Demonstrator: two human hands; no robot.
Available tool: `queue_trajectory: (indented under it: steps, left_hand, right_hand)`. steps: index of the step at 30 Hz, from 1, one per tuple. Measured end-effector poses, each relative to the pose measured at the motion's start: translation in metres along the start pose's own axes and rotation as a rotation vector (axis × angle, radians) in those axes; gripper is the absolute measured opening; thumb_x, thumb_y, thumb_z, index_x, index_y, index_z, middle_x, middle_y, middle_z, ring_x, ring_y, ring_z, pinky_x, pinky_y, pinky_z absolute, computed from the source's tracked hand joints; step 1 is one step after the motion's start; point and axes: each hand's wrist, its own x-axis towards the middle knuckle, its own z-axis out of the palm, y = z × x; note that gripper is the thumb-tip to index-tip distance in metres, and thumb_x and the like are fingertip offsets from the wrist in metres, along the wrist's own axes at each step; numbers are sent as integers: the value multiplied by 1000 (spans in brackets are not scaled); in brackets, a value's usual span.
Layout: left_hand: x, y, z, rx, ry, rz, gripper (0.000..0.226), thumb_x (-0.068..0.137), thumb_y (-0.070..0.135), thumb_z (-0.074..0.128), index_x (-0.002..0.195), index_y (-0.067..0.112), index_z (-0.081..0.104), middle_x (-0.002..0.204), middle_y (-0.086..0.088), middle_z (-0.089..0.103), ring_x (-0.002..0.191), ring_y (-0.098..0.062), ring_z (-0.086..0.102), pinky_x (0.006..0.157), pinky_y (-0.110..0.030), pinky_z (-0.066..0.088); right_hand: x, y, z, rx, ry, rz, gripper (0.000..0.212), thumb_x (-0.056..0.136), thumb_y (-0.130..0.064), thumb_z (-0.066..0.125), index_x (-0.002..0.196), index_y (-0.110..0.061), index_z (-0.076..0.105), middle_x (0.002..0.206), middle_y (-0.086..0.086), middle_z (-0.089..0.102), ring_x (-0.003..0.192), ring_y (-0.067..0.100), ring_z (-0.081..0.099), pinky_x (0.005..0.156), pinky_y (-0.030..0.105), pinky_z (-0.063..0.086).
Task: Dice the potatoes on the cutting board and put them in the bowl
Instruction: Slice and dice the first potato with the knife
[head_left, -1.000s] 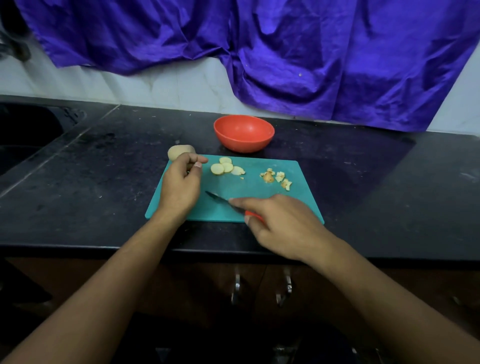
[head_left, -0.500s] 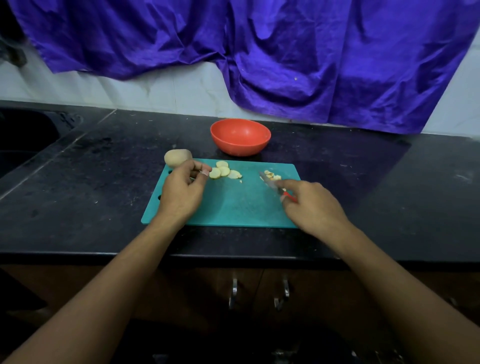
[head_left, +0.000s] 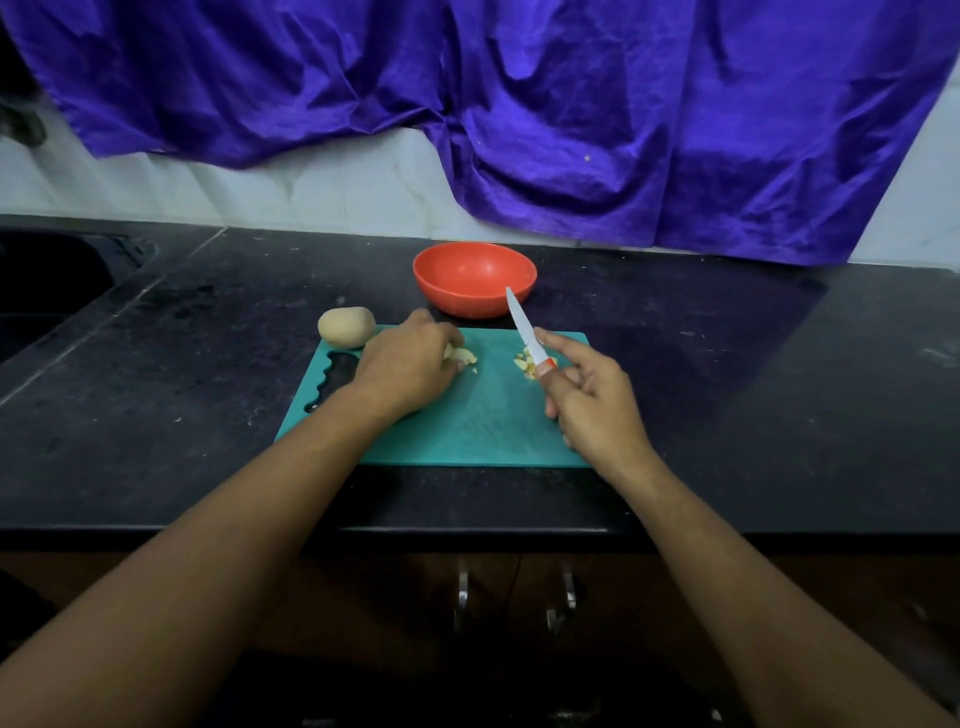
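Left hand (head_left: 405, 369) curls round pale potato slices (head_left: 463, 356) on teal plastic cutting board (head_left: 467, 426); right hand (head_left: 592, 402) grips orange-handled knife (head_left: 524, 327) above diced pile (head_left: 525, 364); whole tan potato (head_left: 346, 326) at board's far-left corner, red round bowl (head_left: 472, 278) beyond far edge

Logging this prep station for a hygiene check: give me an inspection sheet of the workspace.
Surface: black counter with pale specks.
Job's things: teal cutting board; whole potato at its far left corner; diced pieces on it; orange bowl behind, no pieces visible inside.
Clutter: nothing seen.
Grippers: left hand holds potato slices on the board; right hand grips knife, blade raised toward the bowl.
Cables: nothing seen.
Surroundings: purple cloth on the wall, sink at left.
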Motion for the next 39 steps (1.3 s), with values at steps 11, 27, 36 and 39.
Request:
queue_trajectory:
  steps: [11,27,36,39]
  left_hand:
    - [-6,2,-5,-155,-32,94,26,80,49,81,88,34,60,99,13,59,89,-5,58,78,-38,54]
    - [-52,-11,10,-248,266,101,15,93,34,72,106,37,78,106,16,71,96,-10,63,78,-39,56]
    - [-57,-21,13,-292,201,131,15,90,40,75,101,33,80,103,15,73,98,-9,64,85,-36,54]
    - [-55,-20,11,-382,203,11,3,84,35,81,86,33,80,88,16,73,85,-5,66,82,-37,56]
  right_hand:
    - [-1,3,0,5,-1,-30,39,104,-21,59,140,-35,61,62,5,54,49,12,42,45,29,37]
    - [-4,2,2,-92,2,-56,40,104,-23,61,141,-35,60,58,-3,54,50,13,42,47,30,38]
    - [-11,0,5,-271,-30,-108,40,101,-22,61,137,-40,62,61,7,55,59,35,53,59,48,51]
    - [-18,-9,3,-431,-68,-124,42,101,-26,60,140,-42,59,77,-17,65,59,10,57,62,36,51]
